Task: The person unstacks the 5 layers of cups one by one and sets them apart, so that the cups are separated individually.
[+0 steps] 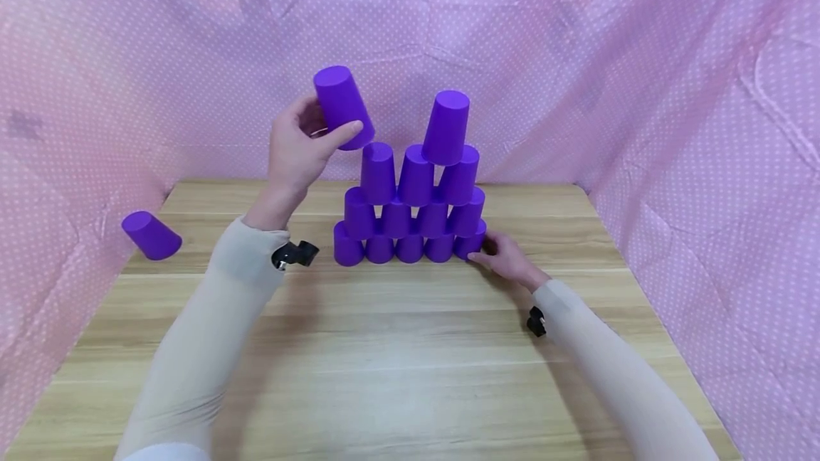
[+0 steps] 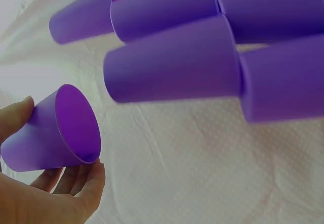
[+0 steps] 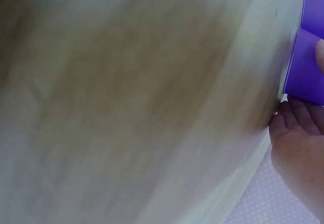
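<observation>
Pinching a likely light, stiff cup (image 1: 341, 98) aptly by its sides, the left hand (image 1: 296, 151) has the stack (image 1: 396, 219) to its right.

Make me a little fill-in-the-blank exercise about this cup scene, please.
1. The bottom row of the stack has ____ cups.
2. The left hand holds a raised cup whose colour is ____.
3. In the head view, the right hand touches the cup at the bottom row's ____ end.
4. In the head view, a lone cup stands to the ____ of the stack.

Missing words: five; purple; right; left.
</observation>
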`<act>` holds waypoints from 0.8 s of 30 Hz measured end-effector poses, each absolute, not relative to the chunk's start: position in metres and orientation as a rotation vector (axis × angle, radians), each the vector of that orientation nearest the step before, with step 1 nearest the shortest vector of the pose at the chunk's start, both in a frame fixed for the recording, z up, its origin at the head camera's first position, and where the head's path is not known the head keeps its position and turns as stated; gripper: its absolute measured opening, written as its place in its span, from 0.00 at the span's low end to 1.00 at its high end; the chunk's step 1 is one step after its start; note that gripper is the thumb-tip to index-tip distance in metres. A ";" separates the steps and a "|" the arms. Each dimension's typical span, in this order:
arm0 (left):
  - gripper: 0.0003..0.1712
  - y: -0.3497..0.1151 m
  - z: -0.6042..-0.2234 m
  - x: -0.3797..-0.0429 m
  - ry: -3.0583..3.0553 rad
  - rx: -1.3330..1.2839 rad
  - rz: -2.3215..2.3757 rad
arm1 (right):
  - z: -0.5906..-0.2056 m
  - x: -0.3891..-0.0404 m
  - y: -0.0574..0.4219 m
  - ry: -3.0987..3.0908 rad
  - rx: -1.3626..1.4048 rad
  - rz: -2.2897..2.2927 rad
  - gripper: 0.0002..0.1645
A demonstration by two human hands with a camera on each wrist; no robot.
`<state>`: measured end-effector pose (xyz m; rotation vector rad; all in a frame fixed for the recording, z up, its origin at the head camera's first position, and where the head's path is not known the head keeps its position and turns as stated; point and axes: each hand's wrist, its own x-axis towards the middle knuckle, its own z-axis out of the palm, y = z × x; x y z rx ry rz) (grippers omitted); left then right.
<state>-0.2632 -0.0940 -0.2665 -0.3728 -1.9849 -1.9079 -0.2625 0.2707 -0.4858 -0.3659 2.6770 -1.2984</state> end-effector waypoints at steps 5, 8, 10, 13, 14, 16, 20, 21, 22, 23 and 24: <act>0.30 -0.115 -0.274 -0.262 -1.966 -0.297 -1.884 | -0.484 -0.263 0.270 2.688 -0.376 -1.291 0.30; 0.29 -0.127 -0.282 -0.260 -1.994 -0.254 -1.858 | -0.485 -0.263 0.271 2.685 -0.397 -1.289 0.30; 0.29 -0.134 -0.289 -0.260 -2.017 -0.239 -1.843 | -0.486 -0.262 0.271 2.677 -0.395 -1.298 0.29; 0.29 -0.145 -0.301 -0.258 -2.069 -0.193 -1.824 | -0.486 -0.261 0.271 2.670 -0.397 -1.305 0.29; 0.29 -0.150 -0.306 -0.257 -2.091 -0.171 -1.817 | -0.486 -0.261 0.271 2.667 -0.404 -1.310 0.30; 0.30 -0.159 -0.315 -0.255 -2.143 -0.124 -1.803 | -0.486 -0.261 0.271 2.659 -0.413 -1.321 0.31; 0.35 -0.179 -0.337 -0.251 -2.293 -0.017 -1.730 | -0.486 -0.261 0.271 2.646 -0.413 -1.345 0.31; 0.36 -0.184 -0.343 -0.251 -2.332 0.005 -1.710 | -0.486 -0.261 0.270 2.648 -0.403 -1.345 0.30; 0.37 -0.190 -0.349 -0.250 -2.378 0.025 -1.679 | -0.486 -0.261 0.270 2.651 -0.403 -1.339 0.31; 0.38 -0.196 -0.356 -0.249 -2.438 0.044 -1.625 | -0.486 -0.261 0.270 2.657 -0.396 -1.329 0.31; 0.39 -0.201 -0.362 -0.248 -2.488 0.060 -1.575 | -0.486 -0.261 0.270 2.661 -0.390 -1.317 0.31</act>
